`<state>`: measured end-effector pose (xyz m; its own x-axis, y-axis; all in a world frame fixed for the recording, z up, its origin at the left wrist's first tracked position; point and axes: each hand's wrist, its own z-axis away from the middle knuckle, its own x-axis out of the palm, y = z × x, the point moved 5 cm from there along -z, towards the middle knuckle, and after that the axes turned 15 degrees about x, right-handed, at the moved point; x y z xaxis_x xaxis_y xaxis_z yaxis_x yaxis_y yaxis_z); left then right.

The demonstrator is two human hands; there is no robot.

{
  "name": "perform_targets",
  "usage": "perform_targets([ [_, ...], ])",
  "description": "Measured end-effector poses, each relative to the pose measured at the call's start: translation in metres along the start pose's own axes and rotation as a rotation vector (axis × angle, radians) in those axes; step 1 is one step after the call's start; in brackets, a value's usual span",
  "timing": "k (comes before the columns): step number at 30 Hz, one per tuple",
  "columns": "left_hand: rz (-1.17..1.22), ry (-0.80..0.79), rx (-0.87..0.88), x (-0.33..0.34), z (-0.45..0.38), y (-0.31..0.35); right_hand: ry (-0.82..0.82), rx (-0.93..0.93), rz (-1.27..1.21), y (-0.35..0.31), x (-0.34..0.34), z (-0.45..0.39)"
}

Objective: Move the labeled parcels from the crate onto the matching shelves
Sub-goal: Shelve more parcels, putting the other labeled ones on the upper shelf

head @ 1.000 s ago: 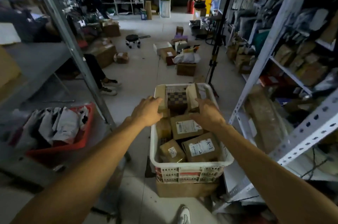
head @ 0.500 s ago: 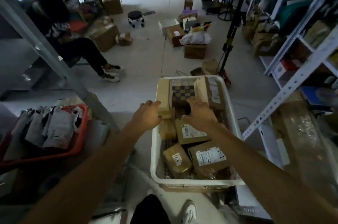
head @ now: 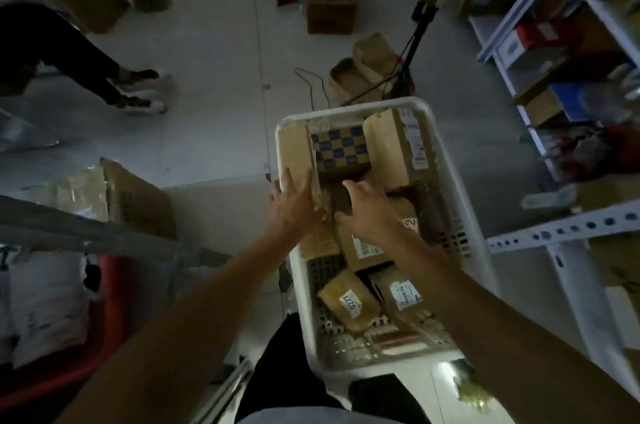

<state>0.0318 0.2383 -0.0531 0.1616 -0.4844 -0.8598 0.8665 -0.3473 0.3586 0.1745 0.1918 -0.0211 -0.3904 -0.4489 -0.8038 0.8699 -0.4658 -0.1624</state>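
A white plastic crate (head: 446, 160) stands on the floor in front of me, filled with several brown labeled parcels. A checkered blue and tan box (head: 341, 149) lies at its far end between two upright tan parcels (head: 388, 146). My left hand (head: 294, 205) rests flat with spread fingers on the tall tan parcel (head: 296, 149) at the crate's left wall. My right hand (head: 369, 212) reaches with fingers apart into the dark gap below the checkered box, above a parcel with a white label (head: 367, 250). A small parcel marked 0227 (head: 349, 304) lies nearer to me.
White metal shelving (head: 561, 233) with boxes runs along the right. A red bin with white bags (head: 48, 305) sits low left behind a grey shelf post. A seated person's legs (head: 93, 59) are at upper left. Cardboard boxes and a tripod (head: 420, 18) stand beyond the crate.
The view has tilted down and moved closer over the crate. Both hands have spread their fingers and pushed deeper between the parcels at the far end.
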Motion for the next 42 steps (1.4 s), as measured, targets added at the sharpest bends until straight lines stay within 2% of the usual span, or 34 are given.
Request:
perform_targets([
  [8,0.173,0.019,0.034,0.005,-0.019,-0.018,-0.035,0.185,-0.205,-0.005,0.006,-0.016],
  [13,0.297,0.152,0.185,-0.038,-0.002,-0.023,0.013,0.217,-0.273,0.005,-0.002,0.002],
  [16,0.373,0.180,0.296,-0.054,0.017,-0.026,0.083,0.185,-0.340,0.018,-0.013,0.022],
  [20,0.519,0.041,0.452,-0.063,0.035,-0.019,0.060,0.094,-0.345,0.046,-0.014,0.052],
  [24,0.719,-0.079,0.588,-0.080,0.060,0.024,0.080,-0.020,-0.366,0.077,-0.001,0.095],
  [26,0.725,-0.154,0.680,-0.079,0.075,0.051,-0.021,-0.012,-0.395,0.093,0.009,0.123],
  [29,0.691,-0.277,0.721,-0.063,0.095,0.087,-0.183,0.044,-0.452,0.122,0.032,0.171],
  [31,0.623,-0.319,0.712,-0.043,0.109,0.109,-0.217,0.065,-0.631,0.142,0.051,0.208],
  [33,0.530,-0.280,0.680,-0.021,0.123,0.127,-0.241,0.099,-0.929,0.164,0.079,0.243],
  [37,0.474,-0.202,0.593,0.030,0.177,0.159,-0.081,0.315,-1.288,0.219,0.149,0.308],
  [40,0.527,-0.296,0.617,0.083,0.238,0.186,0.027,0.439,-1.521,0.238,0.198,0.361],
  [42,0.630,-0.447,0.632,0.123,0.282,0.202,0.102,0.491,-1.678,0.242,0.228,0.392],
])
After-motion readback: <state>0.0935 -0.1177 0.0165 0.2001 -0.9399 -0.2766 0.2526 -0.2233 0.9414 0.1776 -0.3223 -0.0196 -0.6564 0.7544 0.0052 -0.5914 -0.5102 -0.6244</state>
